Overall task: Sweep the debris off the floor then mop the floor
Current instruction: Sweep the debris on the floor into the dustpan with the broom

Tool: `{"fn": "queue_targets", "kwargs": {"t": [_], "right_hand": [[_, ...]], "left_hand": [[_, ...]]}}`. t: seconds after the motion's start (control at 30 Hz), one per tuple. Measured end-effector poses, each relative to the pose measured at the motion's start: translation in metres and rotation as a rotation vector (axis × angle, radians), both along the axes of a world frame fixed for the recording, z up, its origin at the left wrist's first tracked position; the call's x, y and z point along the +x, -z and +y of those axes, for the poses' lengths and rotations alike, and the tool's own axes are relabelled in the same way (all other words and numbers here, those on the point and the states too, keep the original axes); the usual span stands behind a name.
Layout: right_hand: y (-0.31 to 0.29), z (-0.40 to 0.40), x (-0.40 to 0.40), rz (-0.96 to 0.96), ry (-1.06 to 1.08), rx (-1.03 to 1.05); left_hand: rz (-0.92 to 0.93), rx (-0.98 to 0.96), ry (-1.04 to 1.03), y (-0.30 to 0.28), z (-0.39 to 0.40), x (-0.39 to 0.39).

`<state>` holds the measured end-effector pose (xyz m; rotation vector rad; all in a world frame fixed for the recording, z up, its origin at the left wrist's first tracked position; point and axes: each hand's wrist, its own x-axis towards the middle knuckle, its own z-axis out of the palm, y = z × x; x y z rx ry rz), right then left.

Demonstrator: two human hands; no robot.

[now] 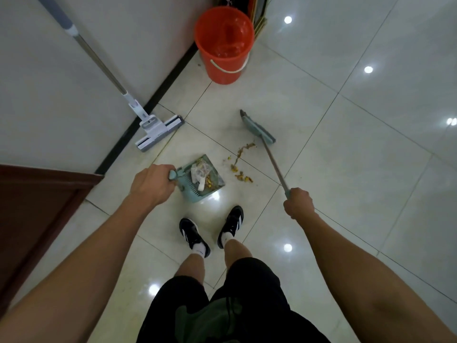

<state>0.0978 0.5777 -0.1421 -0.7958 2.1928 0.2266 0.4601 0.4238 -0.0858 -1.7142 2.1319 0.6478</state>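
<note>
Far left, a brown wooden door (37, 206) edge cuts into the view. Above it a flat mop (158, 129) leans on the white wall (49, 82), its head on the floor tiles (346, 181) by the black skirting, handle running up-left.

Your left hand (150, 184) is curled round the handle of the teal dustpan (200, 179), fingers wrapped tight. The dustpan sits on the floor just ahead of your shoes, tilted, mouth facing right toward the debris. Inside it: paper scraps (199, 173) and some yellow bits.

Top centre, an orange bucket (225, 45) stands against the wall corner, white bail handle hanging down the front; cannot tell what is inside.

Just right of the dustpan, loose debris (241, 164) lies on the tiles: yellow-brown peel-like pieces in a thin trail from near the pan up toward the broom head. It lies between dustpan and broom, not touching the pan.

The broom (259, 131), teal head, rests on the floor beyond the debris, shaft slanting down-right into your right hand (299, 203), which grips the shaft's end in a closed fist.

Your hands are well apart, each clamped on its own tool. Black-and-white shoes (194, 236) stand below the pan.
</note>
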Motion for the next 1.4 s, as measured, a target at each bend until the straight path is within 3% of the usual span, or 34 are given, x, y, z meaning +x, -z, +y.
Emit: {"fn": "queue_targets", "kwargs": {"t": [0.43,0.73,0.9,1.07,1.4], "right_hand": [[-0.009,0.041,0.084,-0.18,-0.186,0.113],[-0.026,0.079,0.144,-0.423,0.024,0.073],[-0.038,0.106,0.16,-0.454,0.141,-0.004],[-0.052,0.126,0.167,-0.399,0.144,-0.032],[-0.054,0.161,0.161,-0.098,0.035,0.034]], "left_hand": [[-0.031,-0.034,0.135,0.001,0.02,-0.017],[0.006,-0.008,0.159,0.005,0.041,0.006],[0.06,0.003,0.114,0.007,0.047,0.024],[0.112,-0.018,0.138,0.004,0.048,0.048],[0.113,0.001,0.16,-0.007,0.056,0.068]]}}
